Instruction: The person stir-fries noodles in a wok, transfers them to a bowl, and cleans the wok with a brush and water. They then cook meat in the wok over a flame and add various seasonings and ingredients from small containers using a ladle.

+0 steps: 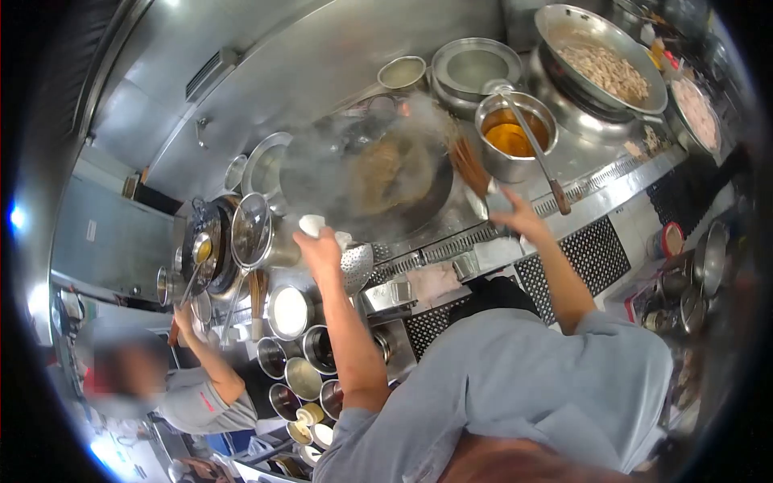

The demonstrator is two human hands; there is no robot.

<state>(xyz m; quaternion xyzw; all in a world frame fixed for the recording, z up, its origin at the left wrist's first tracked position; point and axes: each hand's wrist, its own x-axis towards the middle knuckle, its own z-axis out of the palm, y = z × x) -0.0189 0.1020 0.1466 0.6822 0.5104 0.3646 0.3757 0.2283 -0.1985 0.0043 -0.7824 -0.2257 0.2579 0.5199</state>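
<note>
A large dark wok (427, 201) steams on the stove, with brownish liquid or residue in its middle. My left hand (320, 248) is closed on a white cloth (312, 224) at the wok's near left edge. To the right of the wok, my right hand (519, 217) has its fingers apart, close to a brown bristle brush (469, 167) with a pale lower end. Whether my fingers touch the brush is hard to make out; nothing shows between them. Just below my left hand lies a perforated ladle (357, 267).
A pot of orange oil (544, 121) with a ladle (538, 153) across it stands behind my right hand. Farther right is a big pan of sliced meat (605, 72). Seasoning bowls (303, 378) sit at lower left. A co-worker (209, 394) holds a ladle over another wok.
</note>
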